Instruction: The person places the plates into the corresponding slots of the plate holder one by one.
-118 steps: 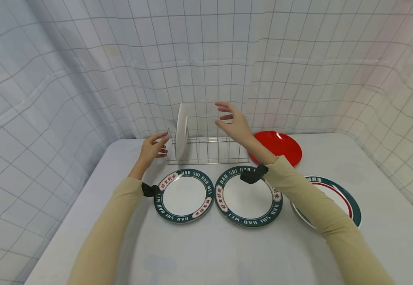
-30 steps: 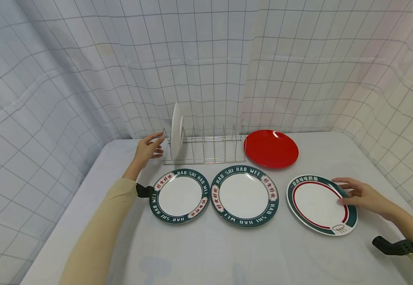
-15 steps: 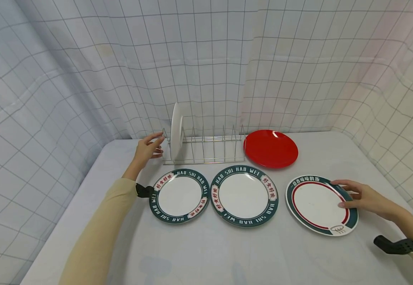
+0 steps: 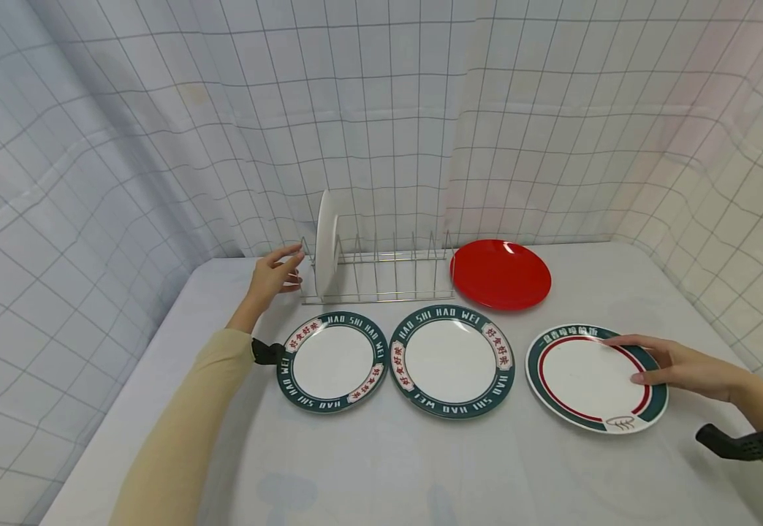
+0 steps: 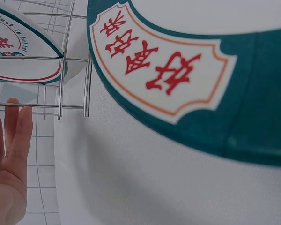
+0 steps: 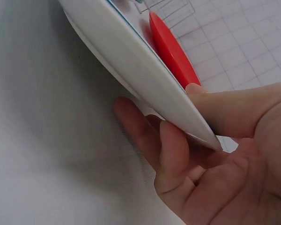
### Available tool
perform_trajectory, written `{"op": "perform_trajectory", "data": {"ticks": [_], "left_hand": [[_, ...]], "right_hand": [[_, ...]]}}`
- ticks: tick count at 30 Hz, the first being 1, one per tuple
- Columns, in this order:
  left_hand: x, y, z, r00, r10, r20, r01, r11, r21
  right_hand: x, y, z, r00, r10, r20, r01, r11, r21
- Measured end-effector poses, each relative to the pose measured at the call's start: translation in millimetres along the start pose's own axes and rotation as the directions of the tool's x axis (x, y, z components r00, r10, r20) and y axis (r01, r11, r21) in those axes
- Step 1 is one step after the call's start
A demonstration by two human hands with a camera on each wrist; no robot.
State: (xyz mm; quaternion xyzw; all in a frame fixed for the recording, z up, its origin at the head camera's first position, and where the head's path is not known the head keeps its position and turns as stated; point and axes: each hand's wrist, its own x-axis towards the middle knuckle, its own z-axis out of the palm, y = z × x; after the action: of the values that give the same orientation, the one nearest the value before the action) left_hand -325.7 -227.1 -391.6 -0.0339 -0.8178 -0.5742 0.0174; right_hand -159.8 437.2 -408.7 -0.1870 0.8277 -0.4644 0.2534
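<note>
My right hand [image 4: 697,371] grips the right rim of a white plate [image 4: 592,380] with a green border and a red ring. Its thumb lies on top and fingers reach underneath, and in the right wrist view the plate [image 6: 131,61] is raised at that rim. At the far left, my left hand [image 4: 272,279] has its fingertips at the end wires of a metal dish rack [image 4: 381,298]. In the left wrist view those fingers [image 5: 19,133] are fairly straight against a wire. One plate [image 4: 325,248] stands upright in the rack's left part.
Two green-rimmed plates with red lettering, a left one [image 4: 332,361] and a middle one [image 4: 452,361], lie flat in front of the rack. A red plate [image 4: 501,275] lies at its right end. White checked cloth [image 4: 395,117] hangs around the table's back and sides.
My right hand has left the rack area for the right-hand plate, slid its fingers under the rim and raised it slightly. My left hand stays at the rack's end.
</note>
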Motion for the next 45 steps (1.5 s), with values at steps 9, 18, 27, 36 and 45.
{"op": "perform_trajectory", "data": {"ticks": [9, 18, 27, 36, 45], "left_hand": [[0.0, 1.6, -0.5, 1.000, -0.001, 0.010, 0.001, 1.000, -0.010], [-1.5, -1.3, -0.7, 1.000, 0.003, 0.004, -0.003, 1.000, -0.005], [-2.1, 2.8, -1.6, 1.000, -0.012, 0.013, 0.013, 1.000, -0.011], [-15.1, 28.7, 0.3, 0.998, -0.051, 0.027, 0.052, 0.998, -0.019], [-19.6, 33.7, 2.7, 0.998, -0.062, 0.012, 0.062, 0.998, -0.001]], "right_hand": [[-1.3, -6, -3, 0.991, -0.047, 0.127, 0.019, 0.977, 0.213], [-2.8, -12, -7, 0.990, -0.083, 0.116, 0.037, 0.935, 0.352], [-2.2, -24, -7, 0.985, -0.166, 0.051, 0.136, 0.918, 0.372], [0.3, -36, -8, 0.981, -0.184, -0.058, 0.193, 0.926, 0.323], [10.4, -53, -11, 0.964, -0.227, -0.137, 0.261, 0.900, 0.349]]}}
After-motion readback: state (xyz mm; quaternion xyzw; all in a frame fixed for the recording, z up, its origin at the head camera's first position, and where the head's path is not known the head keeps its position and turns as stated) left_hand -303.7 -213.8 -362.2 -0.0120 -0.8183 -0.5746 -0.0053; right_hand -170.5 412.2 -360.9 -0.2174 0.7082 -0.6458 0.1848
